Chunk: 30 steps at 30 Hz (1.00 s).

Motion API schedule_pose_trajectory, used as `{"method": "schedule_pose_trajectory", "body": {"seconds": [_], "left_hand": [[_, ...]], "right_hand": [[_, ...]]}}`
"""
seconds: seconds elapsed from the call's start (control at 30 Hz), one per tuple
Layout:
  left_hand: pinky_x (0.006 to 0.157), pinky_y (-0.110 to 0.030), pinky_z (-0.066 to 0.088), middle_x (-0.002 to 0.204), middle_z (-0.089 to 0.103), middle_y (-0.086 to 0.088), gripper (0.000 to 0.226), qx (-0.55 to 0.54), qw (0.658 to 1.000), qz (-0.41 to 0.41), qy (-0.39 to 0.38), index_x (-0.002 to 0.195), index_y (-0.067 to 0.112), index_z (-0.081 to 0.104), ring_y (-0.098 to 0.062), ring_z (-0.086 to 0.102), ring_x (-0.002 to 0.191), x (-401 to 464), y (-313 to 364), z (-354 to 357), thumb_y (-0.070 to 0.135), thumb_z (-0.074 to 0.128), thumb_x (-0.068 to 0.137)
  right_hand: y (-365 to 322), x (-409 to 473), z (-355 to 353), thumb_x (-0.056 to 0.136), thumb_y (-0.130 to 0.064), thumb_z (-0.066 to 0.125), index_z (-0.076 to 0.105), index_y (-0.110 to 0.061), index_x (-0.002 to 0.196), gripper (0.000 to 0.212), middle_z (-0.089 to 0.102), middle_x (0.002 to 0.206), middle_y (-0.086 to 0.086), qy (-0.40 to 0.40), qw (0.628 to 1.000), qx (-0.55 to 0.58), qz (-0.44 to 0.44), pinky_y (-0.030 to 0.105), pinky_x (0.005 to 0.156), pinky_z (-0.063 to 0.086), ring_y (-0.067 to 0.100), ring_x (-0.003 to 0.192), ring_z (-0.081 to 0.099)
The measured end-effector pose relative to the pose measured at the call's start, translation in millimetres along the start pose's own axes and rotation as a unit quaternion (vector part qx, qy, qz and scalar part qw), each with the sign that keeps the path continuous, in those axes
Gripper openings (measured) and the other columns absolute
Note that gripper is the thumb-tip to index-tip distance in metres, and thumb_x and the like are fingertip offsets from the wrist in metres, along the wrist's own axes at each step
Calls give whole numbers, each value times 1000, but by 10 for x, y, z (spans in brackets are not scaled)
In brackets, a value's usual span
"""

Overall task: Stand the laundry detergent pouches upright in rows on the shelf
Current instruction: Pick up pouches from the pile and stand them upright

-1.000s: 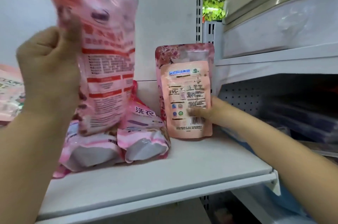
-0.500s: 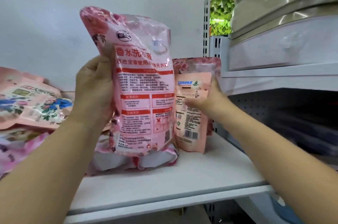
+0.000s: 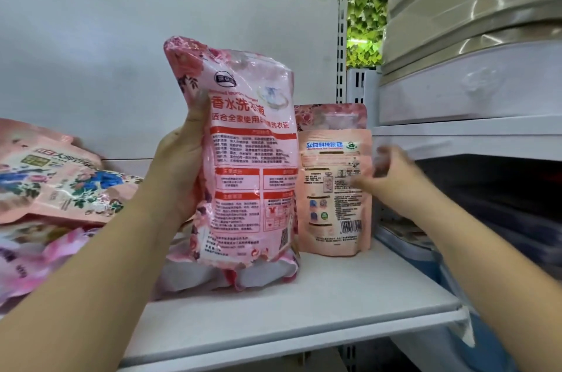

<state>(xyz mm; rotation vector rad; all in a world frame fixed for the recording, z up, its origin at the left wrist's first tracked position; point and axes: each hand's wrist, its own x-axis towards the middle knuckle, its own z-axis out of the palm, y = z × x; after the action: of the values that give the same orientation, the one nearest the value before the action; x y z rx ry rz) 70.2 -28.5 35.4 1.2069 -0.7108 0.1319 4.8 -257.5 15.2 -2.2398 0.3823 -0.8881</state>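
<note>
Your left hand (image 3: 179, 171) grips the large pink pouch (image 3: 243, 158) upright on the shelf (image 3: 304, 311) | small pouch (image 3: 334, 186) at 3 o'clock | your right hand (image 3: 392, 177) blurred beside it, grip unclear.

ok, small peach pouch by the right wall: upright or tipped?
Upright. The small pouch stands on its base on the shelf, label vertical, right hand beside it.

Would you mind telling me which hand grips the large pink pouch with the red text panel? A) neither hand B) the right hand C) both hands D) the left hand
D: the left hand wraps the left edge of the large pink pouch, while the blurred right hand is over at the small pouch.
</note>
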Motion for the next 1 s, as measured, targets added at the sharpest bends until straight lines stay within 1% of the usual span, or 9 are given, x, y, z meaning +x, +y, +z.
{"method": "schedule_pose_trajectory", "body": {"seconds": [0.07, 0.1, 0.2, 0.27, 0.43, 0.6, 0.67, 0.8, 1.0], "left_hand": [[67, -38, 59, 85, 76, -2, 43, -14, 1000, -7, -16, 84, 25, 69, -23, 73, 78, 3, -2, -9, 62, 48, 74], [76, -43, 57, 92, 75, -4, 47, -25, 999, -13, -31, 90, 24, 69, -26, 72, 84, 12, -11, -13, 63, 52, 68], [92, -51, 47, 115, 67, -13, 71, -68, 993, -42, -90, 114, 19, 62, -34, 65, 103, 26, -42, -27, 62, 63, 57], [90, -50, 49, 114, 67, -15, 73, -77, 992, -46, -85, 115, 16, 62, -35, 64, 103, 36, -83, -44, 61, 66, 58], [63, -33, 60, 76, 74, -11, 51, 13, 1000, -11, 24, 85, 10, 69, -25, 71, 68, 54, -132, -33, 57, 50, 76], [62, -26, 54, 55, 69, 2, 51, 127, 987, -12, -97, 69, 14, 64, -9, 65, 54, 67, -198, 43, 59, 40, 74], [80, -32, 52, 77, 73, 3, 60, 299, 934, 1, -195, 82, 17, 69, -13, 67, 75, 23, -252, 49, 66, 40, 66], [92, -22, 34, 132, 53, 7, 55, 613, 692, -48, -377, 129, 34, 45, -12, 52, 103, -171, -335, 122, 60, 50, 81], [100, -20, 27, 145, 39, 11, 60, 662, 646, -26, -379, 138, 38, 30, -12, 40, 128, -270, -275, 139, 55, 49, 84]], "right_hand": [[-244, -187, -5, 78, -35, 66, 37, -16, 134, 66, 46, 113, 0, 151, 981, 0, -121, 27, 90, 42, 18, 110, 48], [-374, -277, 48, 79, -37, 64, 39, -17, 132, 62, 46, 108, -2, 142, 975, 31, -169, 23, 85, 43, 15, 103, 49], [-692, -419, 392, 72, -48, 65, 39, -24, 129, 67, 58, 117, -4, -100, 966, 187, -146, 38, 92, 49, 14, 104, 57], [-773, -412, 599, 69, -41, 73, 40, -23, 124, 67, 64, 113, -2, -160, 931, 317, -83, 44, 91, 50, 18, 100, 64], [-720, -393, 621, 70, -17, 76, 49, -24, 102, 43, 69, 93, -1, -65, 896, 428, -99, 31, 72, 59, 11, 80, 71], [-554, -440, 198, 55, -30, 76, 52, -25, 95, 47, 68, 91, -3, 87, 915, 346, -188, 25, 67, 58, 6, 79, 70], [-403, -441, 60, 55, -32, 75, 50, -29, 91, 43, 66, 87, -9, 127, 928, 297, -187, 16, 62, 55, -3, 74, 68], [-52, -447, 130, 64, -23, 74, 49, -23, 101, 45, 61, 86, -12, 110, 953, 248, -138, 16, 61, 51, -3, 71, 63], [69, -375, 191, 75, -26, 71, 38, -17, 121, 58, 49, 84, -22, 138, 963, 200, -117, -1, 54, 43, -7, 73, 52]]}}
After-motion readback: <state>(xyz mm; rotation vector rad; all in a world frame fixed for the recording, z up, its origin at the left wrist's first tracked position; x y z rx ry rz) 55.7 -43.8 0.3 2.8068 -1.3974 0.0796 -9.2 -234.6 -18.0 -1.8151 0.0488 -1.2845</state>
